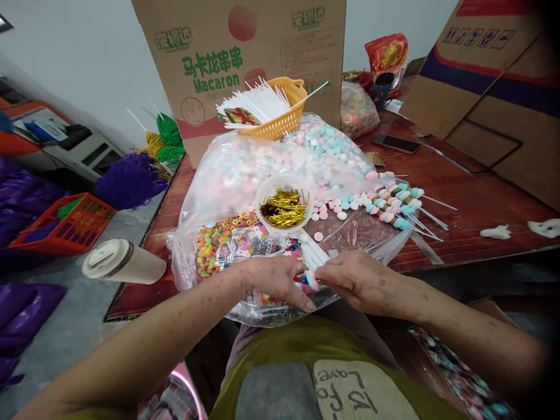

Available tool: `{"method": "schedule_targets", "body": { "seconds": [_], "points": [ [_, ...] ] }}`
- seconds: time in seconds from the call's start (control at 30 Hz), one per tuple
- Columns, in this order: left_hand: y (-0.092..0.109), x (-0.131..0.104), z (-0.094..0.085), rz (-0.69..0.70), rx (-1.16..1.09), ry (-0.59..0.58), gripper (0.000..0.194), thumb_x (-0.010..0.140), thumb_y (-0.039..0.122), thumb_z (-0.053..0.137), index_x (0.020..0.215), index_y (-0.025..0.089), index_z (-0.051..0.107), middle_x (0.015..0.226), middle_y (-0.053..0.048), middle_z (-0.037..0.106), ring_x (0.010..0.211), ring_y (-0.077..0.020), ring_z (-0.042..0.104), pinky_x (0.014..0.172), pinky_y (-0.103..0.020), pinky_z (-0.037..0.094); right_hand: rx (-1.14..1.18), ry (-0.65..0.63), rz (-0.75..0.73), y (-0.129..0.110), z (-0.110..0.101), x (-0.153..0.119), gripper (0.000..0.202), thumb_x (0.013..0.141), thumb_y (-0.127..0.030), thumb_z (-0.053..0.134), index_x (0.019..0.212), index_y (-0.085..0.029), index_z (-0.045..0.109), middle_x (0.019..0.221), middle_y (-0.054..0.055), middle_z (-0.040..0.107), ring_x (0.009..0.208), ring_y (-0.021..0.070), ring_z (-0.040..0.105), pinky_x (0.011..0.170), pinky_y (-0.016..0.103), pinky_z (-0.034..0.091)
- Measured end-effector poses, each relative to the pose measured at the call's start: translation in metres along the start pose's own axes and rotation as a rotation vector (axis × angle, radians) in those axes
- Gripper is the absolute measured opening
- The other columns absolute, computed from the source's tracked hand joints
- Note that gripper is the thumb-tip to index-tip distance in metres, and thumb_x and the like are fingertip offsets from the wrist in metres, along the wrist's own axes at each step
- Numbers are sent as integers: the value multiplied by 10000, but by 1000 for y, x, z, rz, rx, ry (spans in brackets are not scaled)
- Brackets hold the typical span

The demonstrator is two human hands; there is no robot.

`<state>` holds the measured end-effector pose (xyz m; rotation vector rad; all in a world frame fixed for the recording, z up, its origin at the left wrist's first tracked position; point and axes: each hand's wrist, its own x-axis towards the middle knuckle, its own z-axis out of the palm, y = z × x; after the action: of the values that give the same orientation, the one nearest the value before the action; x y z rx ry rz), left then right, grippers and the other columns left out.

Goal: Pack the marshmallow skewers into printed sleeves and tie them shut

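My left hand (280, 281) is curled around a short candy skewer (311, 279) whose end shows pink and white candy. Against that end, my right hand (361, 283) closes thumb and fingers in a pinch; the fingertips partly hide what lies between them. Just beyond my hands are loose white sticks (314, 252) and printed clear wrappers (249, 242). A round tub of gold twist ties (284, 207) stands behind them. Ring-shaped fruit candies (207, 251) lie to the left. Finished candy skewers (394, 201) are piled to the right.
A large clear bag of pastel candies (280, 157) covers the table's middle, with a yellow basket of white sticks (280, 116) on top. A lidded paper cup (126, 262) lies tilted at the left edge. Cardboard boxes (210, 35) stand behind; a phone (396, 143) rests right.
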<state>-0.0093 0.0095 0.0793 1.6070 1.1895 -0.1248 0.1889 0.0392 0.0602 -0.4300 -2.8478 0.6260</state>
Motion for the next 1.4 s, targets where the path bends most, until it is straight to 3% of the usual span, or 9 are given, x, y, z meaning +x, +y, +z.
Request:
{"method": "schedule_targets", "body": {
  "seconds": [0.1,0.27,0.4,0.63,0.7,0.87,1.0,1.17,1.4],
  "points": [
    [2,7,1,5,162,29,296,660,422,669,812,181,592,633,35,578,607,-137,559,562,-227,421,19,-8,79,1,6,3,251,866,-183,394,679,-162,561,603,6,550,545,99,426,522,239,218],
    [1,7,14,-45,685,467,493,696,479,631,1059,164,524,833,-70,646,769,-265,613,674,-345,446,62,40,228,8,10,2,252,849,-210,404,643,-163,540,558,-10,507,523,91,408,520,226,226],
    [-2,1,23,19,958,686,233,845,264,444,1023,139,529,887,-121,644,850,-286,605,782,-415,416,165,96,263,11,6,0,286,868,-230,376,633,-160,523,547,-21,475,528,87,413,524,210,250],
    [2,2,10,22,499,305,143,717,291,527,821,194,544,713,-18,631,658,-181,600,536,-238,384,-38,27,177,-3,8,4,221,834,-183,399,692,-166,567,612,16,592,539,106,446,522,252,202],
    [4,7,8,29,430,251,131,696,284,532,781,185,545,686,-12,617,623,-160,582,522,-223,373,-59,-9,177,-7,10,7,253,854,-194,376,698,-164,573,629,28,608,542,109,451,524,262,196],
    [3,18,10,44,447,206,185,671,344,589,776,192,576,715,-19,635,658,-177,583,534,-235,362,-39,-93,250,-6,19,15,227,839,-215,420,699,-149,586,648,43,621,548,107,440,525,263,195],
    [-1,8,0,-1,488,263,537,589,482,694,1032,215,549,850,-35,660,778,-226,606,592,-255,394,95,-22,271,1,25,13,242,855,-215,413,690,-150,578,597,13,566,531,93,414,522,239,227],
    [-5,-10,-12,34,543,253,195,785,334,515,923,213,579,842,-36,661,776,-198,606,641,-256,399,213,113,176,1,23,8,243,904,-231,369,899,-160,601,742,26,624,642,105,510,585,220,300],
    [-6,-5,-9,34,351,137,117,668,249,583,751,193,524,658,21,583,602,-137,543,502,-209,341,-261,100,113,-2,23,9,234,881,-201,406,757,-182,603,614,15,612,556,115,480,522,286,142]
  ]
}}
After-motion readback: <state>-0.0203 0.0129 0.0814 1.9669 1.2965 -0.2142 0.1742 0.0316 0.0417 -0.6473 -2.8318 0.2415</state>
